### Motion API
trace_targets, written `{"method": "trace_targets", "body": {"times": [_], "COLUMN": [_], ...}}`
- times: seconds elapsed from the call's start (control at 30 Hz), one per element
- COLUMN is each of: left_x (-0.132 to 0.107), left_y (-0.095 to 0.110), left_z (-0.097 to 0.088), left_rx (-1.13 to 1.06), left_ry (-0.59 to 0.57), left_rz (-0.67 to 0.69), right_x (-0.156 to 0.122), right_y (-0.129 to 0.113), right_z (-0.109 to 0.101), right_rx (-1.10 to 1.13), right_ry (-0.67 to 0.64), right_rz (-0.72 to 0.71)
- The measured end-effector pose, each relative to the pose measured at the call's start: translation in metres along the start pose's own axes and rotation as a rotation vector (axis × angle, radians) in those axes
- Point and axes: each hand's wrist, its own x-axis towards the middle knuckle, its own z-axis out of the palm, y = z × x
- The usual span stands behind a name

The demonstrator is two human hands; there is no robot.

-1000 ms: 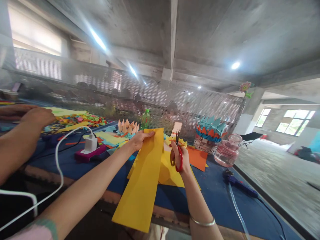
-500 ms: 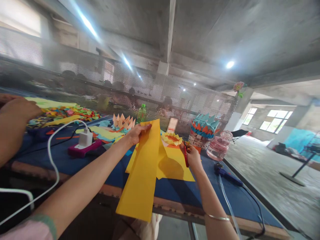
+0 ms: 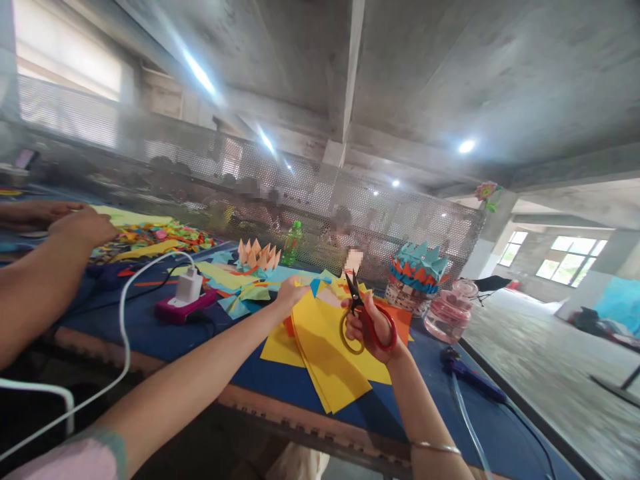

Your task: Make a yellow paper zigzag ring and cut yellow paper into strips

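Note:
My left hand (image 3: pixel 291 297) is closed at the upper end of a folded yellow paper (image 3: pixel 333 360), which slants down toward the table's front edge. A small blue scrap shows just beyond its fingertips. In my right hand (image 3: pixel 376 330) is a pair of scissors (image 3: pixel 356 303) with one red and one yellowish loop, blades pointing up. The scissors are over more yellow sheets (image 3: pixel 283 350). Orange paper (image 3: pixel 399 321) lies beside that hand. A yellow paper crown, partly hidden, sits behind the scissors.
A peach paper crown (image 3: pixel 259 255) and green bottle (image 3: pixel 293 243) stand at the back. Stacked blue and orange crowns (image 3: pixel 419 267) are beside a pink jar (image 3: pixel 451 310). A glue gun (image 3: pixel 473 377) lies right. A purple power strip (image 3: pixel 173 309) and another person's hands (image 3: pixel 83 225) are left.
The yellow paper has swung from hanging over the table's front edge to lying slanted across the sheets. My right hand has turned and raised the scissors, blades up. The view has shifted slightly.

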Motion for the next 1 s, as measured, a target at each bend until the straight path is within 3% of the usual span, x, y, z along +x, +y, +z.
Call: {"method": "trace_targets", "body": {"times": [0.13,0.27,0.4,0.47,1.0], "left_x": [-0.010,-0.020,-0.025,-0.024,-0.023], "left_y": [0.021,0.035,0.034,0.033,0.032], "left_z": [0.010,0.018,0.019,0.019,0.018], "left_rx": [0.099,0.157,0.125,0.102,0.090], "left_ry": [0.079,-0.092,-0.311,-0.362,-0.382], "left_rz": [0.201,0.202,0.182,0.180,0.181], "right_x": [0.010,0.017,0.021,0.022,0.018], "right_y": [-0.001,0.005,0.014,0.017,0.015], "right_z": [0.004,0.007,0.005,0.004,0.005], "right_rx": [-0.013,0.009,0.020,0.039,0.156], "right_ry": [-0.025,-0.071,-0.079,-0.095,-0.189], "right_rz": [0.040,0.069,0.084,0.093,0.143]}}
